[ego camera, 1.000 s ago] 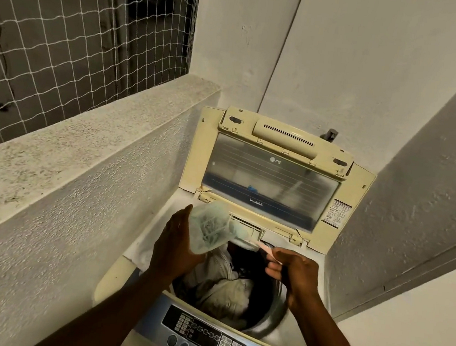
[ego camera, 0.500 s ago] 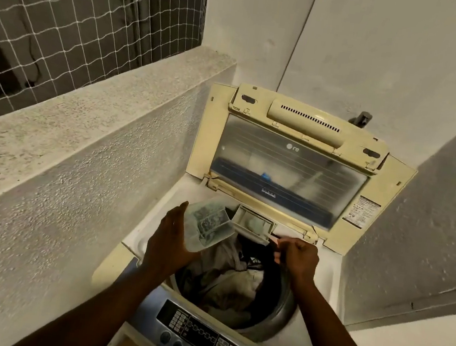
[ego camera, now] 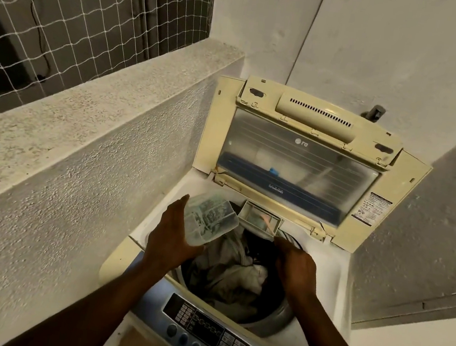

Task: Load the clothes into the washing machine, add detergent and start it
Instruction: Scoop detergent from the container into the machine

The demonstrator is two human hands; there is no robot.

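My left hand (ego camera: 169, 240) grips a clear, rectangular plastic tub (ego camera: 210, 220) holding pale green detergent, thumb along its far side and fingers under its near end. The tub is tipped over the drum of the cream, top-loading washing machine (ego camera: 332, 273), its long axis running from my palm up and right, with its far corner just beside the small pulled-out detergent drawer (ego camera: 261, 220) at the drum's back rim. My right hand (ego camera: 295, 268) hangs over the drum's right side with fingers loosely curled and nothing in them; one fingertip reaches toward the drawer's near corner, though whether it touches I cannot tell.

Below both hands, crumpled grey and white clothes (ego camera: 232, 275) fill the drum. The yellowed lid with its clear window (ego camera: 296, 163) stands raised behind the drawer, leaning back toward the white wall (ego camera: 377, 47). The blue control panel with round buttons (ego camera: 203, 332) lies nearest me. A rough, speckled concrete ledge (ego camera: 86, 105) hems the machine in on the left, with white netting (ego camera: 69, 12) above it. A grey textured wall (ego camera: 427, 238) closes the right side.
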